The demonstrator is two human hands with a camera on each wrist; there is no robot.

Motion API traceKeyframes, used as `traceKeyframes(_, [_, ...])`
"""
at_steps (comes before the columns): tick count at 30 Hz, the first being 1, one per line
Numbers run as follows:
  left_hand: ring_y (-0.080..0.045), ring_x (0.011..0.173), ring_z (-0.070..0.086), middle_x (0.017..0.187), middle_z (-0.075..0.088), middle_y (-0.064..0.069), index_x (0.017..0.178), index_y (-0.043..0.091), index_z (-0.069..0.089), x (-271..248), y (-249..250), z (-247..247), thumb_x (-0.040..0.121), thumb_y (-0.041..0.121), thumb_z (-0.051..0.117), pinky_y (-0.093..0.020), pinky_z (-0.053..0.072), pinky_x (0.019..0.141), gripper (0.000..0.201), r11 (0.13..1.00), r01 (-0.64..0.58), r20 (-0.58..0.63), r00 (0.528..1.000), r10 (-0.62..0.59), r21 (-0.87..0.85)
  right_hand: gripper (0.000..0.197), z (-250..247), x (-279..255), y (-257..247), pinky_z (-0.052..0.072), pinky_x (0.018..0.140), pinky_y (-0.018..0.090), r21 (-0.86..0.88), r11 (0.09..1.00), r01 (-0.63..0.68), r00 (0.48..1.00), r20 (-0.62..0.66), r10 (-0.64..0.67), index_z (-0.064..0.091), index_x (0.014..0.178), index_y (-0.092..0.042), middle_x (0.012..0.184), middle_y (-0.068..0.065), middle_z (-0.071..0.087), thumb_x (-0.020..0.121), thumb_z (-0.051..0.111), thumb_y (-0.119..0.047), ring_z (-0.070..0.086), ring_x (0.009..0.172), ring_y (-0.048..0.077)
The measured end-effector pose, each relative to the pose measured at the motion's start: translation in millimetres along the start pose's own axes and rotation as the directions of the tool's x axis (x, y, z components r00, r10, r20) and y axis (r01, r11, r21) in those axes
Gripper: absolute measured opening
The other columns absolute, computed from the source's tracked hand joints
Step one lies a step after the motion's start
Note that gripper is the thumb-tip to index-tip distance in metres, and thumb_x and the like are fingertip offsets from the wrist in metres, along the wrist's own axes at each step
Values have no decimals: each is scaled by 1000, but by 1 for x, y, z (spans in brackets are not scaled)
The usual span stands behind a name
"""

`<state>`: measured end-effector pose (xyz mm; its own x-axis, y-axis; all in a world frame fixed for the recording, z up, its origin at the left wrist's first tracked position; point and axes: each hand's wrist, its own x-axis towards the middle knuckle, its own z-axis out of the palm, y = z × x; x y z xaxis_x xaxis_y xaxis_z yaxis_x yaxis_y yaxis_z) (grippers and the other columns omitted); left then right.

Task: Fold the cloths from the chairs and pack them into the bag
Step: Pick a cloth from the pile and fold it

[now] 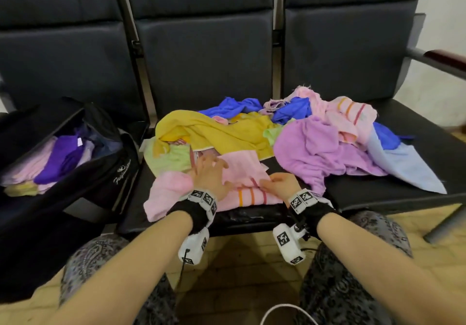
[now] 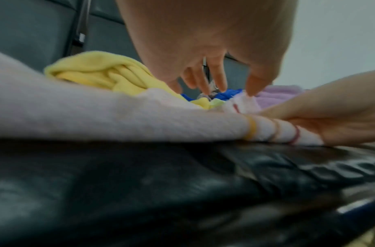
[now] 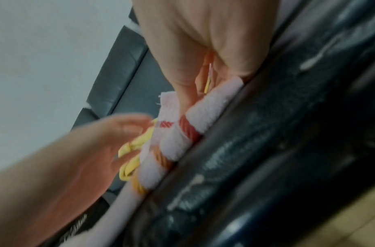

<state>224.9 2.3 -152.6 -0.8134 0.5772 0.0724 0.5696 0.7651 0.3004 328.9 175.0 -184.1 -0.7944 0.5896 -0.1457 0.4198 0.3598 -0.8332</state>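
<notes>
So this was mid-fold on the pink striped cloth [image 1: 242, 193], lying at the front edge of the middle chair seat [image 1: 252, 215]. The right hand [image 1: 282, 182] pinched its striped end between thumb and fingers, while the left hand [image 1: 211, 176] lay spread flat on the cloth, gripping nothing. The bag [image 1: 83, 173] sat open on the left chair, already holding folded cloths. Next, I'd guess: finish the fold square, keep layers pinned, then carry it over to the bag.
</notes>
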Motion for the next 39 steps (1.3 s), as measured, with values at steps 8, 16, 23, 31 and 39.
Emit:
traceKeyframes(8, [-22,106,59,108,58,0,139,22,37,-11,32,53,89,25,62,-19,39,84,56,802,139,153,986,-61,-581,45,13,-1,13,30,45,15,134,987,86,996,-36,-82,42,48,-14,40,-8,41,83,70,-12,39,36,2])
traceKeyframes(16, [-25,111,57,117,63,-10,120,8,60,5,24,55,94,31,54,-26,41,93,35,760,204,214,973,-88,-617,38,9,4,14,27,44,12,246,969,27,988,139,-63,47,53,-12,45,-11,37,82,73,-12,32,41,0])
traceKeyframes(23, [-33,103,61,106,66,-20,101,6,64,5,17,55,89,22,62,-42,48,93,20,690,258,299,952,-63,-676,30,7,1,8,28,35,13,341,937,-78,991,128,36,56,61,-13,35,-11,43,89,65,-18,37,31,0])
traceKeyframes(31, [-6,63,53,74,58,-2,97,2,61,-10,19,36,96,14,53,-3,37,46,15,609,276,350,937,2,-743,9,22,11,12,50,69,36,279,957,-78,963,-227,145,66,69,-16,61,-1,61,76,71,-18,56,63,21])
traceKeyframes(39, [-17,83,56,81,63,-1,88,13,66,-12,10,43,90,31,59,-22,46,74,19,588,202,304,949,80,-783,28,21,13,16,32,53,24,-10,1000,-19,997,-78,18,64,60,-12,52,-5,50,82,72,-26,47,57,12])
